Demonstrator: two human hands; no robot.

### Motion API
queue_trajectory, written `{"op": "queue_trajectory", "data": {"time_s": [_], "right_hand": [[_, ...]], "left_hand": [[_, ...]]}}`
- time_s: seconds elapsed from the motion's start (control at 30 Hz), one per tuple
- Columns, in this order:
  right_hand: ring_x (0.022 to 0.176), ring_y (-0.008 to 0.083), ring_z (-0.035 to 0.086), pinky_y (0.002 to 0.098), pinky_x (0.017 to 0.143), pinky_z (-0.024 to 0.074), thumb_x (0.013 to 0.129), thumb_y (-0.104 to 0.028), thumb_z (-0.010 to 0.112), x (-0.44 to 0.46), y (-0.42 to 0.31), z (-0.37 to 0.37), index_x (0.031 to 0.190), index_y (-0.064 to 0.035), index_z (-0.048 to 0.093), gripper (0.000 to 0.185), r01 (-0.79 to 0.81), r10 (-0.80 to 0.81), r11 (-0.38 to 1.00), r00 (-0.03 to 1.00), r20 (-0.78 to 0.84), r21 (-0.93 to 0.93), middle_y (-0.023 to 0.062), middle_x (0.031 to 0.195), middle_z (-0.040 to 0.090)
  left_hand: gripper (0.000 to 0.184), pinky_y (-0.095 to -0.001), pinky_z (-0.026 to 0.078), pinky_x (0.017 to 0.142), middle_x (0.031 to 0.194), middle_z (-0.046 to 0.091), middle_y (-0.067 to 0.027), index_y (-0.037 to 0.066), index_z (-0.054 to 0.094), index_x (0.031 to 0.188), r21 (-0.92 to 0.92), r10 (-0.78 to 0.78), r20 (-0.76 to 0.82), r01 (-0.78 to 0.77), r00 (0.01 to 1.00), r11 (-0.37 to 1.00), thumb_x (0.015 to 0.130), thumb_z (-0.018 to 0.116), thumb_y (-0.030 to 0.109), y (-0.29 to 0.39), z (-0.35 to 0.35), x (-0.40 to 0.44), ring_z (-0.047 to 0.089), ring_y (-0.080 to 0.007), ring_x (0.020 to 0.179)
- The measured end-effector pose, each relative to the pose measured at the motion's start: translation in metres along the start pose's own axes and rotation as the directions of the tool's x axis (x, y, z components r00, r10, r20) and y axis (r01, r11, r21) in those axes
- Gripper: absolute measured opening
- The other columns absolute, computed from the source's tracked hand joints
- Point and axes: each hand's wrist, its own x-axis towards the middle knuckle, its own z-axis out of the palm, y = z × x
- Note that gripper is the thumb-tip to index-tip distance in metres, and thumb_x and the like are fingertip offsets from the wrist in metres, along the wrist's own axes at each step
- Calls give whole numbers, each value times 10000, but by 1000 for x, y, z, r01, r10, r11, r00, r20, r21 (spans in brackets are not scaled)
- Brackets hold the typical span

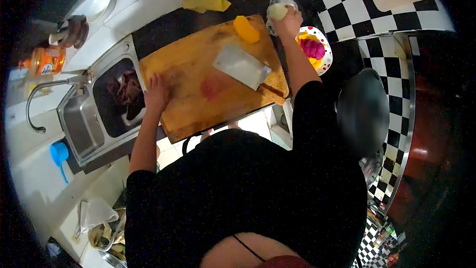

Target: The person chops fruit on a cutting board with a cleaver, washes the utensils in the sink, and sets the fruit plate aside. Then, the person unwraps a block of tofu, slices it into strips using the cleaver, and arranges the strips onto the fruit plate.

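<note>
My left hand (157,93) lies with its fingers stretched out on the left side of a wooden cutting board (183,64). At the far right, my right hand (289,22) has its fingers around a pale, roundish piece of produce (278,12), over a clear plastic bag (272,26). A cleaver (240,65) rests on the board, its wooden handle towards the lower right corner. Near the board's far edge is an orange wedge (246,30) that looks like pumpkin. Beside my right forearm, a polka-dot plate (325,64) holds magenta and orange-yellow pieces.
A steel sink (82,126) with dark contents and a curved faucet (37,92) adjoin the board on the left. A yellow cloth (206,1) lies behind it. To my right is a dark round pan or lid (364,114). A blue dipper (59,154) is at the left.
</note>
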Motion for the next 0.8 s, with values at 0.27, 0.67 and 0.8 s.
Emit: {"op": "queue_trajectory", "data": {"time_s": [0.27, 0.67, 0.8], "right_hand": [[1181, 336, 384, 422, 958, 356, 492, -444, 807, 41, 30, 32, 1371, -206, 211, 1089, -151, 190, 975, 947, 260, -162, 167, 1250, 402], [1040, 361, 503, 416, 882, 422, 471, -424, 808, 61, 40, 27, 1192, -78, 348, 922, -140, 147, 989, 968, 206, -50, 188, 1128, 509], [930, 224, 537, 339, 792, 460, 495, -216, 845, 74, 53, 18, 1082, 18, 403, 771, 0, 32, 840, 998, -49, 543, 135, 1036, 539]], "left_hand": [[809, -554, 366, 913, 1457, 146, -113, 69, 183, 1374, -39, -36, -54, 34, 998, 999, 758, 646, 316, 9, -12, -3, 227, -304, 1313], [897, -511, 390, 900, 1460, 130, -118, 81, 162, 1386, -89, -40, -12, 39, 999, 995, 700, 704, 280, 8, -8, -9, 179, -303, 1333], [858, -460, 430, 853, 1436, 198, -124, 66, 201, 1370, 14, 10, -99, -8, 995, 1000, 698, 696, 264, 2, 5, -7, 276, -303, 1283]]}}
